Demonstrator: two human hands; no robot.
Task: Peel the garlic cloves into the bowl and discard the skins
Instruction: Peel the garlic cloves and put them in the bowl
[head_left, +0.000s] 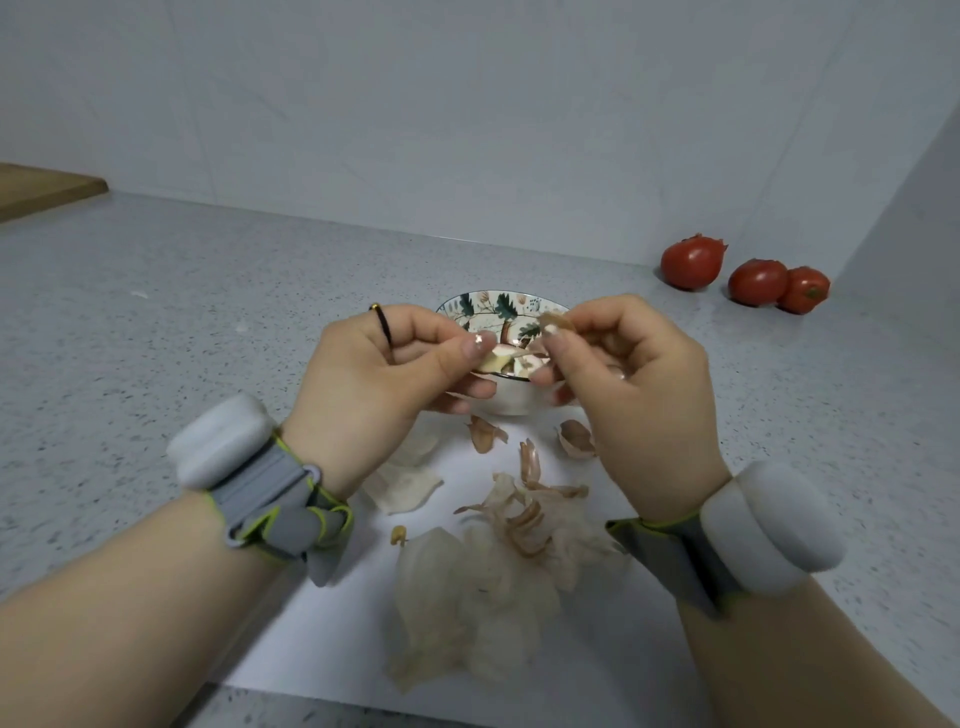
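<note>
Pale garlic clove (493, 359) lies left-to-right, pinched between left hand (384, 374) and right hand (634, 374).

Loads of open counter (208, 322) on the left, out to the cutting board (47, 189) at the far edge. The right back corner is taken by three tomatoes (758, 282) near the wall. The left hand (374, 374) and right hand (634, 384) pinch a garlic clove (496, 361) over the bowl (511, 397) — most of its mouth is covered. Skins (493, 561) litter the white sheet (597, 665) between the forearms.
</note>
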